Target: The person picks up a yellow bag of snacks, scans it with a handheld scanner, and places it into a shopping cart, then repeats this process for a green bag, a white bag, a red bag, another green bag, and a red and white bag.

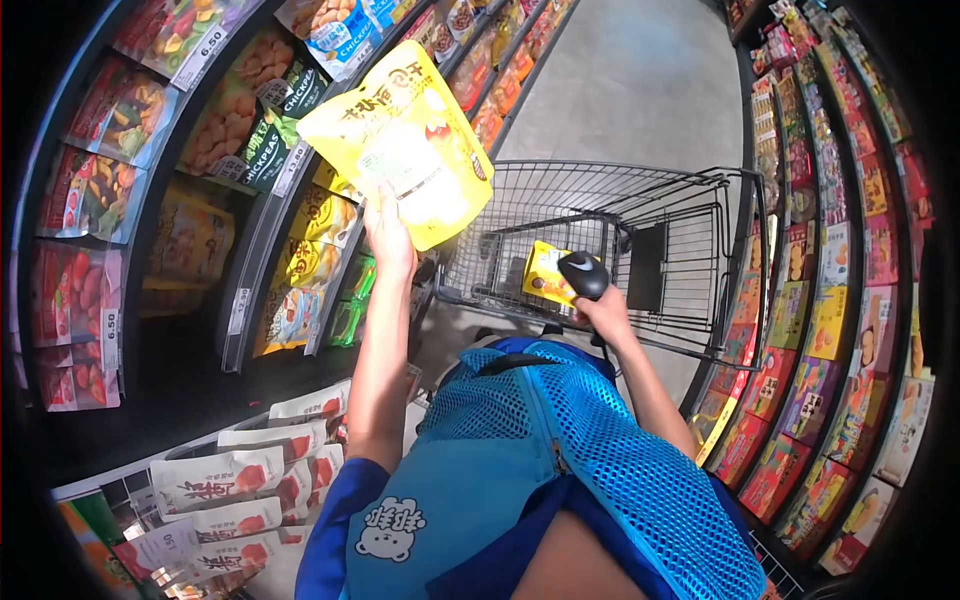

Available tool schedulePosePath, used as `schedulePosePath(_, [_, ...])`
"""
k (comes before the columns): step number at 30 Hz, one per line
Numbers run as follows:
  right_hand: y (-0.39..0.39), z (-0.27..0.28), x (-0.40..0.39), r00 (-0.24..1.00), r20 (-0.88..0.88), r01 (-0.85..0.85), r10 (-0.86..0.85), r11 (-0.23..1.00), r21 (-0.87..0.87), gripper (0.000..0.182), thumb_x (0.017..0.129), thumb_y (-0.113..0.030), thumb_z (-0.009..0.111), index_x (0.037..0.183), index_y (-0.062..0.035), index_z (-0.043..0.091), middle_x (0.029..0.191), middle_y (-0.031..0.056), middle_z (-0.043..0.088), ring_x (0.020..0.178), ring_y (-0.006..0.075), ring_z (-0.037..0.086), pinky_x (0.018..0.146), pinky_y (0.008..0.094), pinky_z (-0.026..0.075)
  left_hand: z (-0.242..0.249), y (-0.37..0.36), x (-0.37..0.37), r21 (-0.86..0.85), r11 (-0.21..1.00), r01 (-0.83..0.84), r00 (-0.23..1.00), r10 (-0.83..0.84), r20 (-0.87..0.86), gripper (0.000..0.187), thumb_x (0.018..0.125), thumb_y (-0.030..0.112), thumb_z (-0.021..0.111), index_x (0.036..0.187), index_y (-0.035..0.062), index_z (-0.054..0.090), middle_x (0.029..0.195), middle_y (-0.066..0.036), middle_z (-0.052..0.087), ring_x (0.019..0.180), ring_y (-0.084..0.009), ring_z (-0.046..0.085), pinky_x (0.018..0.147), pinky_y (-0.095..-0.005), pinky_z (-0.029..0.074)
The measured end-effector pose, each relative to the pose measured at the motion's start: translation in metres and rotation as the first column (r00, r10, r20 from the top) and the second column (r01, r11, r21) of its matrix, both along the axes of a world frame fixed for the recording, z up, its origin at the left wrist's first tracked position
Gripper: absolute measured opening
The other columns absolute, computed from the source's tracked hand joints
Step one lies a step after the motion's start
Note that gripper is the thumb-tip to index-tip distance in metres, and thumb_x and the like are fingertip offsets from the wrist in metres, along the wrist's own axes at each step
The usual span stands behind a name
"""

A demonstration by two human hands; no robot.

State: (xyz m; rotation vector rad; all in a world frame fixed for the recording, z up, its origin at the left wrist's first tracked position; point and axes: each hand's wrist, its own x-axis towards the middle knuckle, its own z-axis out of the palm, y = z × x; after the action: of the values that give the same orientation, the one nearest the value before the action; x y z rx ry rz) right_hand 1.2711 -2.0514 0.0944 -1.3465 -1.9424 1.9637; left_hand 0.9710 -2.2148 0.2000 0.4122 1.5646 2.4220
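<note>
My left hand grips the lower left part of a large yellow snack pouch, raised in front of the left shelf. Dark lettering and a pale label patch show on its face. In my right hand is a black handheld barcode scanner, held over the near side of a wire shopping cart. A smaller yellow packet shows in the cart just left of the scanner, partly hidden by it. My left fingers are mostly behind the pouch.
Shelves of bagged snacks with price tags rise close on my left. White and red pouches stand in a rack at lower left. Colourful packets line the right shelf. Grey aisle floor extends beyond the cart.
</note>
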Motion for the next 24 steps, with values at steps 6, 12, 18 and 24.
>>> schedulePosePath(6, [-0.040, 0.079, -0.062, 0.962, -0.215, -0.198, 0.165, 0.970, -0.140, 0.019, 0.080, -0.001, 0.067, 0.097, 0.0033, 0.060, 0.073, 0.0051, 0.065, 0.057, 0.0098, 0.063, 0.047, 0.0239, 0.050, -0.002, 0.006, 0.007, -0.065, 0.997, 0.030, 0.998, -0.033, -0.053, 0.046, 0.106, 0.026, 0.042, 0.140, -0.0055, 0.040, 0.134, -0.014, 0.053, 0.119, -0.0181, 0.053, 0.101, -0.0324, 0.043])
schedulePosePath(12, [-0.049, 0.126, -0.077, 0.921, -0.342, -0.252, 0.186, 0.955, -0.160, 0.015, 0.081, 0.000, 0.067, 0.094, 0.0022, 0.060, 0.071, 0.0032, 0.064, 0.058, 0.0091, 0.061, 0.049, 0.0239, 0.049, -0.014, -0.001, 0.001, -0.184, 0.983, 0.024, 0.995, -0.043, -0.095, 0.045, 0.105, 0.028, 0.042, 0.138, -0.0038, 0.043, 0.132, -0.013, 0.055, 0.118, -0.0183, 0.054, 0.102, -0.0333, 0.043])
schedulePosePath(18, [-0.051, 0.141, -0.065, 0.903, -0.391, -0.235, 0.176, 0.966, -0.109, 0.014, 0.080, 0.002, 0.067, 0.093, 0.0011, 0.063, 0.075, 0.0037, 0.065, 0.059, 0.0095, 0.060, 0.052, 0.0245, 0.048, -0.028, -0.005, -0.007, -0.249, 0.968, -0.027, 0.984, -0.018, -0.178, 0.044, 0.105, 0.030, 0.045, 0.131, -0.0050, 0.050, 0.125, -0.013, 0.060, 0.110, -0.0182, 0.058, 0.096, -0.0326, 0.046])
schedulePosePath(24, [-0.053, 0.105, -0.022, 0.968, -0.214, -0.079, 0.133, 0.967, 0.244, 0.044, 0.068, -0.009, 0.075, 0.109, -0.0001, 0.062, 0.095, 0.0151, 0.070, 0.092, 0.0251, 0.068, 0.085, 0.0352, 0.051, -0.077, 0.000, -0.011, -0.617, 0.784, -0.068, 0.861, -0.266, -0.434, 0.030, 0.101, 0.022, 0.050, 0.110, -0.0033, 0.063, 0.101, -0.014, 0.067, 0.093, -0.0236, 0.064, 0.084, -0.0343, 0.049])
